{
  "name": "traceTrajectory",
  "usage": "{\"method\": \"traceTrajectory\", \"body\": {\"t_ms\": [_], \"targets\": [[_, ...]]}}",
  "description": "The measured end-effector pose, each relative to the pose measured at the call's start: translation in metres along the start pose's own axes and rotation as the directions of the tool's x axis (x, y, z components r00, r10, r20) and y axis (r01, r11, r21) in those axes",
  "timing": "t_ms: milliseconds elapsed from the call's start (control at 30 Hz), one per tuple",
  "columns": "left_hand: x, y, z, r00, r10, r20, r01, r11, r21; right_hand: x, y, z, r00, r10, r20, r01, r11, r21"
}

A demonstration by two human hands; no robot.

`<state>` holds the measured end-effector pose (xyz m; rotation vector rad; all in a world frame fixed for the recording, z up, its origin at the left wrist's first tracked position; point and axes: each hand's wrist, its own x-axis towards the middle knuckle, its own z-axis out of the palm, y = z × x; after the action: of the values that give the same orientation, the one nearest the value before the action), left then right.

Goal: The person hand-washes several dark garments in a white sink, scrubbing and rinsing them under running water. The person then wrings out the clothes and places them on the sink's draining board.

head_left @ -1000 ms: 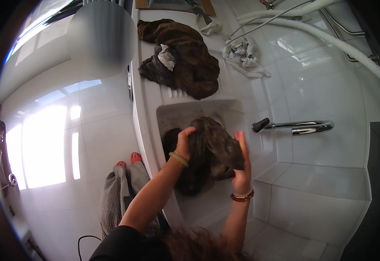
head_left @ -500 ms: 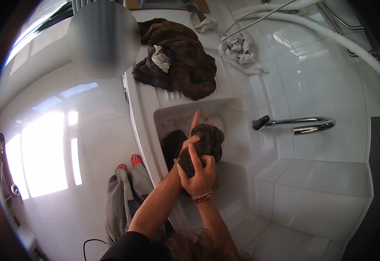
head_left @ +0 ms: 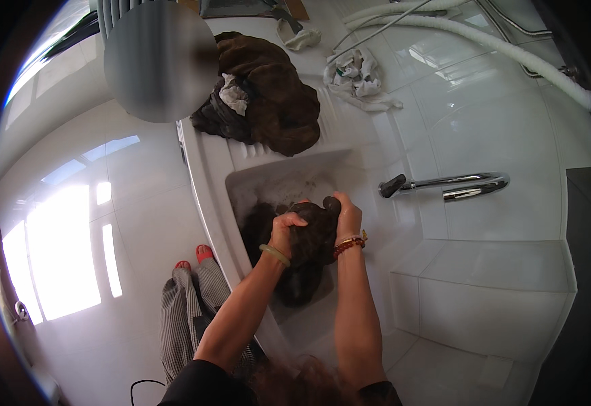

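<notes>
Over the white sink basin (head_left: pixel 251 181), both hands grip one bunched, dark brown wet cloth (head_left: pixel 314 235). My left hand (head_left: pixel 284 232), a pale bangle at its wrist, is closed round the cloth's left side. On the other side my right hand (head_left: pixel 348 218), with red-brown beaded bracelets, clutches a fold near the top; some of its fingers are hidden. Dark fabric (head_left: pixel 299 287) shows beneath the hands; I cannot tell whether it hangs from the held cloth. More dark cloth (head_left: pixel 256 223) lies at the basin's left side.
A brown garment heap (head_left: pixel 278 95) covers the ribbed drainboard, with a crumpled white cloth (head_left: pixel 233 95) on it. White cloths (head_left: pixel 356 80) lie by the tiled wall. A chrome faucet (head_left: pixel 458 181) juts out on the right. A white hose (head_left: pixel 505 42) runs along the wall above.
My hands were crossed close together on the cloth; now they are apart on opposite sides of it. My right hand has moved up and right. The view has shifted slightly.
</notes>
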<state>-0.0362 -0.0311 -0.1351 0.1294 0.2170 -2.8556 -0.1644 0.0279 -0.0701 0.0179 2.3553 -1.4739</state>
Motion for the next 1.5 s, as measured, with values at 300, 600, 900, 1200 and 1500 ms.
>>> {"method": "traceTrajectory", "body": {"t_ms": [300,600,900,1200,1500], "targets": [[0.001,-0.005,0.000,0.996,0.084,0.000,-0.083,0.991,-0.107,-0.045,-0.025,-0.047,0.904,-0.042,0.426,-0.201,0.837,0.510],[-0.011,-0.009,0.050,0.974,0.217,-0.058,-0.208,0.968,0.139,-0.178,0.010,0.010,0.396,-0.888,0.235,0.846,0.253,-0.469],[-0.002,0.001,-0.011,0.958,0.274,0.082,-0.281,0.850,0.445,-0.139,0.023,0.033,0.416,-0.899,0.135,0.781,0.277,-0.561],[-0.008,0.001,-0.002,0.939,0.336,-0.070,-0.211,0.728,0.653,-0.029,-0.019,0.010,0.919,-0.367,-0.148,0.260,0.841,-0.474],[-0.011,-0.014,0.022,0.956,0.286,-0.064,-0.257,0.923,0.287,-0.113,-0.027,-0.013,0.746,-0.666,0.000,0.643,0.720,-0.260]]}}
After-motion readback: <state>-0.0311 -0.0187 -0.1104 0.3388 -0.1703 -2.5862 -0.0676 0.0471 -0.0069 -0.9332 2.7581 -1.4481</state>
